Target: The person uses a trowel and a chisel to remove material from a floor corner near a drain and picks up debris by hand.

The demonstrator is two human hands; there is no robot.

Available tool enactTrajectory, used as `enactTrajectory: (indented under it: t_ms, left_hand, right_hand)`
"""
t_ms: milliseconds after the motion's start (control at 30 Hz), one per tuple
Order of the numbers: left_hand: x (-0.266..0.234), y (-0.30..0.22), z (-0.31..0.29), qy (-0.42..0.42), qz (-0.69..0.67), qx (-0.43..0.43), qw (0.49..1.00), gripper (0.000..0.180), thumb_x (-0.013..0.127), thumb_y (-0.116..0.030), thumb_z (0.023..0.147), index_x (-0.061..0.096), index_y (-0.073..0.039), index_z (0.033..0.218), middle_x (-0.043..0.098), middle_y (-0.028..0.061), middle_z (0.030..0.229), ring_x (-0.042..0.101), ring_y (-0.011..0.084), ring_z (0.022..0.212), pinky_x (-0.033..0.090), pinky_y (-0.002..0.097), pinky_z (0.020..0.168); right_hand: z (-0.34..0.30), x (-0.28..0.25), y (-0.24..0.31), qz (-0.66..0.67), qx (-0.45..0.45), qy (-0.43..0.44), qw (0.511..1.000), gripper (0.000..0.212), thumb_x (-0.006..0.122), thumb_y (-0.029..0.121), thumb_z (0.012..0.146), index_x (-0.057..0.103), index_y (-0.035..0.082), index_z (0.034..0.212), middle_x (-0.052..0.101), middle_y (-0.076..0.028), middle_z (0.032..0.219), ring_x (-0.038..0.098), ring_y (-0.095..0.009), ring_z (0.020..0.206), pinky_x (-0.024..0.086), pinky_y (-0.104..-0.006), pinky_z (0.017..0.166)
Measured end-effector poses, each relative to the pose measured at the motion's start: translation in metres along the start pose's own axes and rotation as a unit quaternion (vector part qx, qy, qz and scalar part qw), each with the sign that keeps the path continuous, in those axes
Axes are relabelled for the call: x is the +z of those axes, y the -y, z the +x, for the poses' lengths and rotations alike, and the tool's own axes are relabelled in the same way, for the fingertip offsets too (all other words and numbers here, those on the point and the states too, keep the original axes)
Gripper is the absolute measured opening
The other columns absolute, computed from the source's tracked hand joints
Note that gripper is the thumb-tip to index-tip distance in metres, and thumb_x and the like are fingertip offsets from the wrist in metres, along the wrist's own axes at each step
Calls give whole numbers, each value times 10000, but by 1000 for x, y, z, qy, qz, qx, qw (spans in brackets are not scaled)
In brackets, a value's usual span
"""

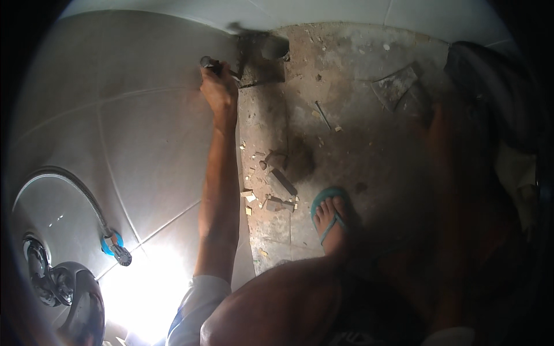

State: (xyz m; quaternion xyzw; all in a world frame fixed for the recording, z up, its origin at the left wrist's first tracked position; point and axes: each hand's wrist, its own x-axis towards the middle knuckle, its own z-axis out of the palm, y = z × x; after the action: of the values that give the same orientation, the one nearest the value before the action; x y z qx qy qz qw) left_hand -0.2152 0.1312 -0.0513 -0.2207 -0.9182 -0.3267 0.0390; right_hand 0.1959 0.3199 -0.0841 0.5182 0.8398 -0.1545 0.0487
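My left hand (218,87) reaches to the upper middle, closed around a short dark tool (211,63) with a rounded grey butt end. Its working end is mostly hidden, so its exact kind is unclear. Close by on the right lies a dark square hole (254,64) in the floor, with a round pipe opening (275,48) at its far side. On the right, my right hand (440,122) is a dim blur in deep shadow; its fingers cannot be made out. A broken grey tile piece (395,87) lies nearest to it.
A long nail or bolt (323,115), rubble (281,181) and pale chips lie on the bare floor. My sandalled foot (330,219) stands beside them. A dark bulky object (490,86) sits far right. On the left tiled wall are a braided hose (72,176) and chrome fittings (81,294).
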Motion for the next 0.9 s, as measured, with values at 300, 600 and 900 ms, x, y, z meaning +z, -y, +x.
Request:
enactTrajectory:
  t_ms: [300, 600, 900]
  left_hand:
    - [4, -1, -3, 31, -5, 24, 999, 156, 611, -118, 892, 579, -35, 1020, 685, 175, 893, 686, 295, 839, 516, 366, 762]
    - [-5, 7, -2, 68, -67, 7, 995, 242, 538, -200, 932, 568, -29, 1101, 693, 188, 940, 688, 274, 875, 515, 388, 771]
    - [-14, 0, 2, 91, -63, -48, 993, 331, 431, -225, 973, 528, 10, 1185, 687, 182, 987, 660, 245, 862, 506, 396, 753]
  right_hand:
    - [-15, -17, 32, 102, -88, -11, 991, 431, 578, 307, 944, 511, -26, 1210, 652, -219, 857, 665, -365, 839, 512, -450, 742]
    - [1, -102, 287, 373, -290, 81, 878, 334, 521, 316, 976, 540, -16, 998, 609, -201, 641, 624, -340, 547, 487, -443, 517]
    - [14, -79, 318, 359, -301, 85, 879, 375, 489, 306, 985, 542, -63, 944, 619, -225, 665, 650, -389, 637, 514, -474, 570]
